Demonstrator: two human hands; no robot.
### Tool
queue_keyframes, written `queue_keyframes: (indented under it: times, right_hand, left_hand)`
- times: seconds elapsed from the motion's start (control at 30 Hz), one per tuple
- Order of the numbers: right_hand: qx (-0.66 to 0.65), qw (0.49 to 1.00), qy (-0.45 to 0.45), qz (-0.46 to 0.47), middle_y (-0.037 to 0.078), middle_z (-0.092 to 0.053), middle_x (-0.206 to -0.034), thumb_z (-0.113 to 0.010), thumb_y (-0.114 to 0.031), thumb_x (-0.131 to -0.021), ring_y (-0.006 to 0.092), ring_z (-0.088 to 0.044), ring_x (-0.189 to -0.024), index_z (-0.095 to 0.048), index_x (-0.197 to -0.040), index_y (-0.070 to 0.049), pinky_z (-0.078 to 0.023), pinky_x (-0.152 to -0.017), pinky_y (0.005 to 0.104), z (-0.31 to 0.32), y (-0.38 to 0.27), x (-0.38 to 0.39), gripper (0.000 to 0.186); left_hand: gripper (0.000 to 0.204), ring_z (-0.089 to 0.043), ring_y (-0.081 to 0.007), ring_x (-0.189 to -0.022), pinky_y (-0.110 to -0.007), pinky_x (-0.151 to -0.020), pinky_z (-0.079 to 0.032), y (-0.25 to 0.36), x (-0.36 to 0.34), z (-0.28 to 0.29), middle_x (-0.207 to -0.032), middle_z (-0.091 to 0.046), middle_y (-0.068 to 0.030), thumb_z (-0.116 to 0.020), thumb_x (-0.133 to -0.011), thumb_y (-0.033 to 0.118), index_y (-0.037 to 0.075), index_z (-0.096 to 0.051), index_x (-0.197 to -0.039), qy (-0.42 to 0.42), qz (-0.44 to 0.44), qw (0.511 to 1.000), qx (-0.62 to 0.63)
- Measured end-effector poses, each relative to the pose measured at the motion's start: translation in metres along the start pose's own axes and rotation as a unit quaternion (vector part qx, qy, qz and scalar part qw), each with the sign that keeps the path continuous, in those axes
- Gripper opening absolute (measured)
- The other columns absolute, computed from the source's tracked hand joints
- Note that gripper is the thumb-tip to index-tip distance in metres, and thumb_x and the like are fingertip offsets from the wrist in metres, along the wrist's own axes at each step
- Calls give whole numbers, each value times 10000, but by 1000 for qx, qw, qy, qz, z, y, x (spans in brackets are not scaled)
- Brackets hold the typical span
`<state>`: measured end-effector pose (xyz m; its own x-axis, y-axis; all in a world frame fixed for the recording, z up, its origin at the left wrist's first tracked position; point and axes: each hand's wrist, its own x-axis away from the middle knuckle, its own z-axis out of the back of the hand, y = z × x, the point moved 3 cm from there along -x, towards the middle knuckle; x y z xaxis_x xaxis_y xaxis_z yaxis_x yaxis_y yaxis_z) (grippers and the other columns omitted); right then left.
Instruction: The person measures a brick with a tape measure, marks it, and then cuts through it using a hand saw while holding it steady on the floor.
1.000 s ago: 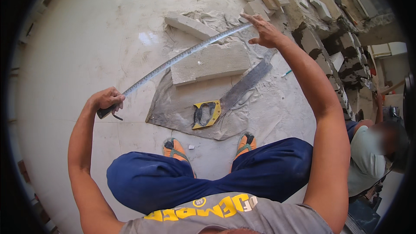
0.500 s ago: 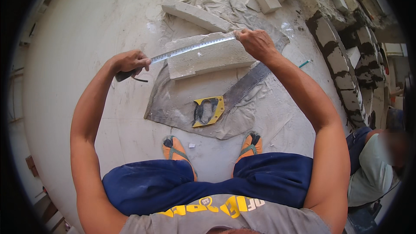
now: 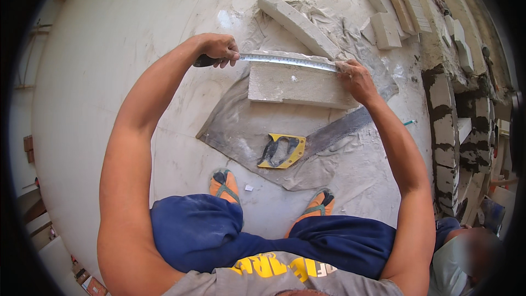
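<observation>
A pale aerated-concrete block (image 3: 298,85) lies on a dusty grey cloth (image 3: 230,123) before me. Along its top edge stretches a steel tape measure (image 3: 290,61). My left hand (image 3: 220,49) is closed round the dark tape case, just off the block's left end. At the right end, my right hand (image 3: 357,79) pinches the tape's tip against the block. Nearer to me rests a handsaw (image 3: 282,151) with a yellow and black handle; its blade runs right, partly behind my right forearm. A long narrow block piece (image 3: 298,24) lies slantwise beyond the block.
Several cut blocks (image 3: 386,30) lie at the far right. A block wall (image 3: 442,126) with dark mortar stands on the right, with another person (image 3: 452,263) low beside it. A green pencil-like stick (image 3: 409,123) is on the floor. My sandalled feet (image 3: 224,185) are close to the cloth.
My left hand has moved up and right, bringing the tape case close to the block's end. The tape now lies along the block's top edge. The whole view has shifted a little.
</observation>
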<state>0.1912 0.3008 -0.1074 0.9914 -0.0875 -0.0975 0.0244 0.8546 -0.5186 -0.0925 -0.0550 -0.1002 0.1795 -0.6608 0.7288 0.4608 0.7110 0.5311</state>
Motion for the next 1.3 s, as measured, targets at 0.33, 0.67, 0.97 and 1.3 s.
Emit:
queue_keyframes:
  times: [0.33,0.67,0.97,1.3]
  right_hand:
    - [-58,997,49,11,189,-760,-1157,-779,-60,-947,363,-747,-1028,-791,-1204,-18,-581,-907,415,-3,11,2,261]
    - [-41,998,53,2,204,-759,-1174,-770,-44,-950,375,-751,-1087,-778,-1212,-5,-587,-954,418,-7,3,-6,265]
    - [-76,996,48,-11,206,-751,-1208,-757,-7,-929,373,-750,-1107,-778,-1232,-4,-589,-970,425,-20,-22,-24,304]
    - [-74,996,53,1,210,-746,-1209,-754,-15,-946,375,-749,-1095,-781,-1237,1,-586,-962,428,-35,-31,-35,293]
  left_hand:
    - [342,-699,-169,-619,-336,-598,-566,2,-17,-11,-780,-735,-82,-628,-1103,287,-11,-752,-990,-6,-18,998,55]
    - [207,-692,-165,-621,-326,-611,-588,8,-28,-6,-803,-738,-79,-657,-1023,162,-21,-752,-1031,-33,-82,994,71]
    - [232,-677,-153,-629,-325,-609,-553,-1,-23,0,-774,-719,-66,-665,-1022,198,-16,-754,-1042,-25,-51,995,77]
    - [215,-672,-148,-625,-319,-603,-568,-3,-31,2,-789,-728,-53,-657,-1047,178,-9,-764,-1050,-22,-80,992,95]
